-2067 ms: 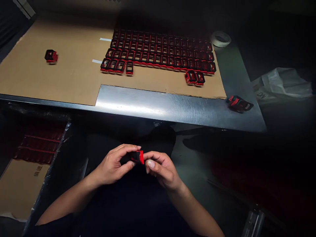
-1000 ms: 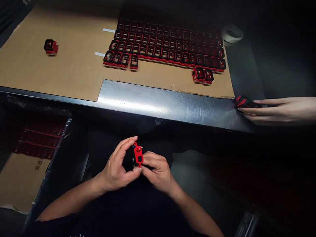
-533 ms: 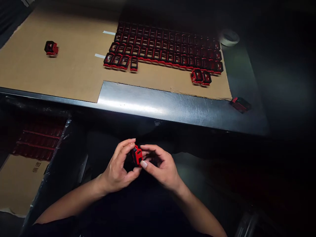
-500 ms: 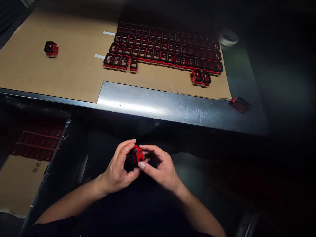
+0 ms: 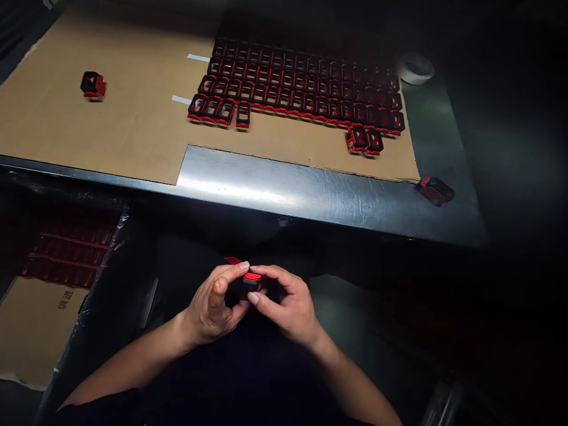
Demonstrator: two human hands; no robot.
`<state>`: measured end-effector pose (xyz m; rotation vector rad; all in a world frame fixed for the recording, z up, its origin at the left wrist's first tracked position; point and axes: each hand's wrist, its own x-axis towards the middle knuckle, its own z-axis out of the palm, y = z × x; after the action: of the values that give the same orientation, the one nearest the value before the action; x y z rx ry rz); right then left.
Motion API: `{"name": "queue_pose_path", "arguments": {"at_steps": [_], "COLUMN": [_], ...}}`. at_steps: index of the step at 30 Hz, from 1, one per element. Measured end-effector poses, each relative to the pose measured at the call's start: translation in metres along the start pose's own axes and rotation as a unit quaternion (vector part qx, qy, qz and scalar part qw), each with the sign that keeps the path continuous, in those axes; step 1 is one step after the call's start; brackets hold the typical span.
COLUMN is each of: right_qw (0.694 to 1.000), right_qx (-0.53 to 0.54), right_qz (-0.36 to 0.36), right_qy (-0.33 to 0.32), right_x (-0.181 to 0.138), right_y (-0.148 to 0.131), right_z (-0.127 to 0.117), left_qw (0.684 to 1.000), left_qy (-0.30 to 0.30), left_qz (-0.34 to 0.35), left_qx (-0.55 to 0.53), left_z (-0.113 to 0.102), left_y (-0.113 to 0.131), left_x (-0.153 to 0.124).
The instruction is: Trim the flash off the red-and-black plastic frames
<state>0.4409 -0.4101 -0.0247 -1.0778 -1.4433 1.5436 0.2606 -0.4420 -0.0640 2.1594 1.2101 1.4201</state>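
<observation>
While a red-black frame (image 5: pixel 93 86) rests toward the cardboard (image 5: pixel 133 127)'s left edge, the left hand (image 5: pixel 212 305) and right hand (image 5: pixel 289 303) together clamp the held frame (image 5: pixel 252 281) below the worktop (image 5: pixel 266 183)'s front edge, newly turned red side uppermost, apparently presenting another side for handling.

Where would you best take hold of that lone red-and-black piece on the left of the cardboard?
I'd probably grip the lone piece by its opposite outer sides, coming from above and the near edge. It looks blocky, with an open black frame and red on its right; bare cardboard around it leaves room, unlike the tightly packed rows.
</observation>
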Motion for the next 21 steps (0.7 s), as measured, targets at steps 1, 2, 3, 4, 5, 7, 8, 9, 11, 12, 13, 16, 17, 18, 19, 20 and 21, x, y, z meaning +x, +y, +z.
{"name": "queue_pose_path", "arguments": {"at_steps": [1, 2, 3, 4, 5, 7, 8, 9, 11, 12, 13, 16, 17, 18, 19, 20, 21], "right_qw": [0.999, 0.997, 0.994, 0.99, 0.984, 0.968, 0.958, 0.947, 0.922, 0.909, 0.897, 0.869, 0.862, 0.855, 0.849, 0.843, 0.839], "right_qx": [0.029, 0.059, 0.088, 0.117, 0.147, 0.207, 0.237, 0.266, 0.316, 0.337, 0.355, 0.392, 0.403, 0.413, 0.424, 0.433, 0.44], "right_qz": [0.017, 0.037, 0.057, 0.079, 0.099, 0.135, 0.154, 0.173, 0.214, 0.235, 0.254, 0.296, 0.303, 0.308, 0.311, 0.312, 0.312], "right_qy": [-0.007, -0.014, -0.021, -0.028, -0.035, -0.045, -0.049, -0.053, -0.064, -0.067, -0.068, -0.056, -0.053, -0.054, -0.058, -0.064, -0.069], "right_x": [-0.001, -0.001, -0.002, -0.002, -0.003, -0.002, -0.002, -0.001, 0.0, 0.0, 0.001, 0.0, 0.0, 0.0, 0.0, 0.0, -0.001], "right_y": [0.002, 0.004, 0.007, 0.01, 0.013, 0.018, 0.021, 0.023, 0.027, 0.029, 0.03, 0.033, 0.033, 0.034, 0.034, 0.034, 0.034], "right_z": [-0.001, -0.003, -0.004, -0.004, -0.005, -0.004, -0.003, -0.002, 0.001, 0.002, 0.004, 0.007, 0.008, 0.008, 0.008, 0.009, 0.009], "left_qw": [1.0, 1.0, 1.0, 0.999, 0.999, 0.999, 0.998, 0.998, 0.997, 0.996, 0.995, 0.988, 0.985, 0.982, 0.98, 0.978, 0.976], "left_qy": [-0.006, -0.013, -0.02, -0.026, -0.03, -0.038, -0.045, -0.054, -0.068, -0.071, -0.072, -0.071, -0.073, -0.074, -0.073, -0.072, -0.071], "left_qz": [0.003, 0.008, 0.016, 0.023, 0.027, 0.022, 0.012, 0.0, -0.034, -0.054, -0.073, -0.127, -0.142, -0.154, -0.165, -0.175, -0.186], "left_qx": [0.001, 0.002, 0.004, 0.008, 0.015, 0.032, 0.036, 0.033, 0.011, -0.003, -0.017, -0.056, -0.068, -0.076, -0.081, -0.083, -0.084], "left_z": [-0.001, -0.003, -0.004, -0.005, -0.007, -0.009, -0.01, -0.011, -0.012, -0.011, -0.011, -0.009, -0.008, -0.008, -0.008, -0.008, -0.007], "left_y": [0.001, 0.001, 0.003, 0.004, 0.006, 0.009, 0.011, 0.012, 0.014, 0.014, 0.014, 0.015, 0.015, 0.015, 0.015, 0.016, 0.016], "left_x": [0.001, 0.002, 0.003, 0.004, 0.006, 0.009, 0.011, 0.013, 0.015, 0.016, 0.016, 0.014, 0.014, 0.013, 0.012, 0.012, 0.011]}}
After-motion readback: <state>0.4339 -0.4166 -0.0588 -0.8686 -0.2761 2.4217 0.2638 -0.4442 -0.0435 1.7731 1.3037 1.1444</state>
